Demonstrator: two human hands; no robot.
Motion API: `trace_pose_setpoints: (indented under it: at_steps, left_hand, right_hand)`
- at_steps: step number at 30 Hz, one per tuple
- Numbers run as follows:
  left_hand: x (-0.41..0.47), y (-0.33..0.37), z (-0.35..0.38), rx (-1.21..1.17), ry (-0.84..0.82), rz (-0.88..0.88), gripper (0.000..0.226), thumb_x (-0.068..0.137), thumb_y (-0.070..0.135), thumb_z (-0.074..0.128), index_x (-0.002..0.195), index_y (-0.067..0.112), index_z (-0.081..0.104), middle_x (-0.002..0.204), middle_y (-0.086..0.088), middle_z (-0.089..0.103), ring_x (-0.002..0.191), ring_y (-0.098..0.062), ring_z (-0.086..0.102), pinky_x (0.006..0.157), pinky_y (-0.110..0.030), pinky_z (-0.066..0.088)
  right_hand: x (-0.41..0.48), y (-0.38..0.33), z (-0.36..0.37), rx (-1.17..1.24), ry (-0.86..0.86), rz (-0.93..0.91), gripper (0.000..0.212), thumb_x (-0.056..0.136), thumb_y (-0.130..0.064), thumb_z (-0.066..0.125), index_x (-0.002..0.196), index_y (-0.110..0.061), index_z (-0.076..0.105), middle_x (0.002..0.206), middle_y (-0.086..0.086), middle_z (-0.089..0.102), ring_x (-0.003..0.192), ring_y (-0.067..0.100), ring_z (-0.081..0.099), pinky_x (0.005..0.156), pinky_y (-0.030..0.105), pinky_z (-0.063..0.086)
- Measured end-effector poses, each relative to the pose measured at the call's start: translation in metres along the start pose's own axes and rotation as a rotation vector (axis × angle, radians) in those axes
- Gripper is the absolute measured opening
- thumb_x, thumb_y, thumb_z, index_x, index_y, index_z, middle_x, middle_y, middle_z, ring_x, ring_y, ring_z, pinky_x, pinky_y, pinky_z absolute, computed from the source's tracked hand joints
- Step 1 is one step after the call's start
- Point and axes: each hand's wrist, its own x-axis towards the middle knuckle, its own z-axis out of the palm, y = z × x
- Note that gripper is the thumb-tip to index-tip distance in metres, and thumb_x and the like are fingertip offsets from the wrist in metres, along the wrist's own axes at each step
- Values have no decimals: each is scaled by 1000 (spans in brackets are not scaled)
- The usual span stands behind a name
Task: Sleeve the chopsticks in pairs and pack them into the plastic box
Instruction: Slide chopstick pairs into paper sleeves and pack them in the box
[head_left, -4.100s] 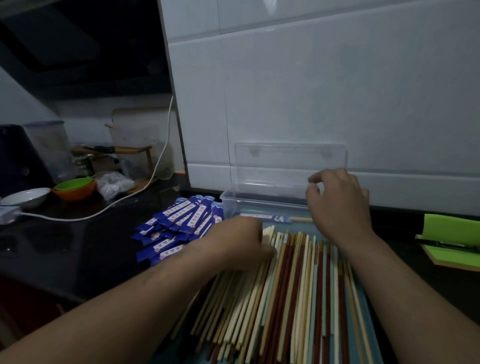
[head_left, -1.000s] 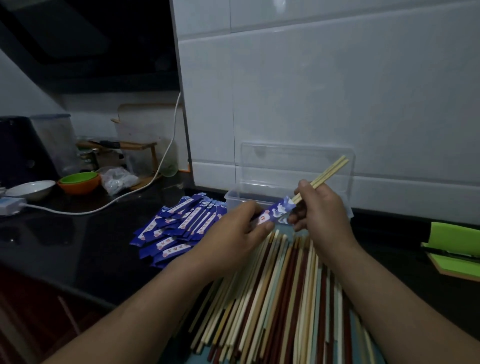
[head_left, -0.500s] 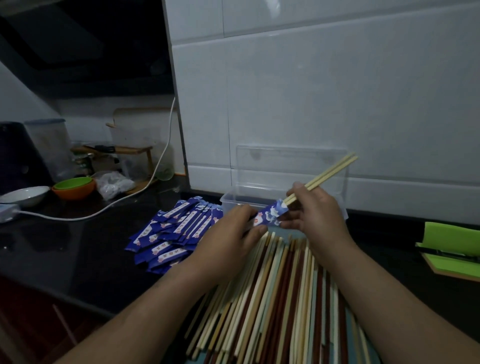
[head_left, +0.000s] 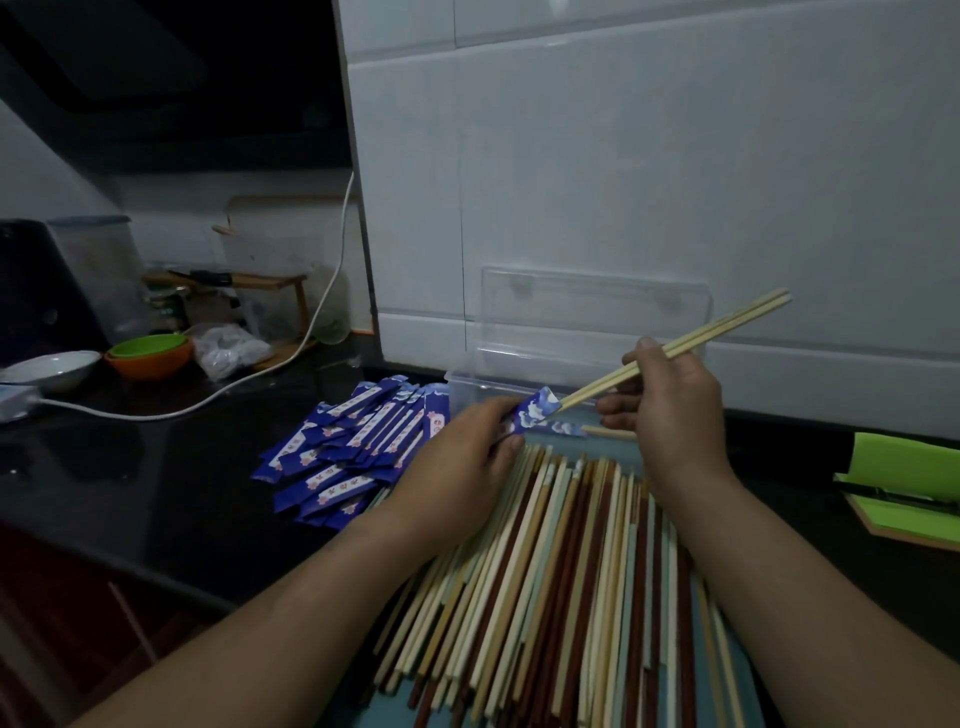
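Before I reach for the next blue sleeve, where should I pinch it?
Probably a near end at the front-left edge of the sleeve pile, from above: the sleeves lie flat and overlapped, and only those staggered ends stick out singly.

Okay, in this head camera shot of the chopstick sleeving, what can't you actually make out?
All in the head view:
- How deep the chopstick pair sits in the blue sleeve: the paper and the left hand cover it.
- Contents of the plastic box: mostly behind the sleeve and the right hand.
- Print on the sleeve pile: too small, dim.
- Near ends of some loose chopsticks: cut off by the bottom edge.
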Motion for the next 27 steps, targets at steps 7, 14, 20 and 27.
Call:
trace_pose_setpoints:
  at_steps: [7,14,20,27]
  left_hand:
    - [-1,-1,6,5,-55,-12,38,110,35,49,148,31,48,135,14,59,109,6,49,82,-6,35]
    - [12,1,-2,-3,-50,-31,26,109,37,48,133,29,53,116,11,63,100,-4,61,88,-40,56]
    - [19,4,-3,25,-36,40,33,109,43,47,140,33,53,122,12,63,107,-7,59,91,-43,54]
    - [16,-2,-6,57,-2,79,25,109,35,49,131,28,57,113,12,60,99,-8,56,89,-42,50]
  right_hand:
    - [-2,3,0,-84,1,-39,28,110,-33,48,96,-13,61,72,10,64,57,20,66,53,34,58]
    - [3,-5,-7,-74,96,-89,27,109,-32,48,96,-13,62,62,6,66,55,22,67,50,33,56]
    - [2,-8,-11,-67,147,-125,26,109,-31,47,94,-16,61,65,7,65,57,23,68,51,33,56]
    - [8,-12,-14,108,168,-113,25,109,-27,46,92,-14,57,60,3,61,52,20,64,47,29,53]
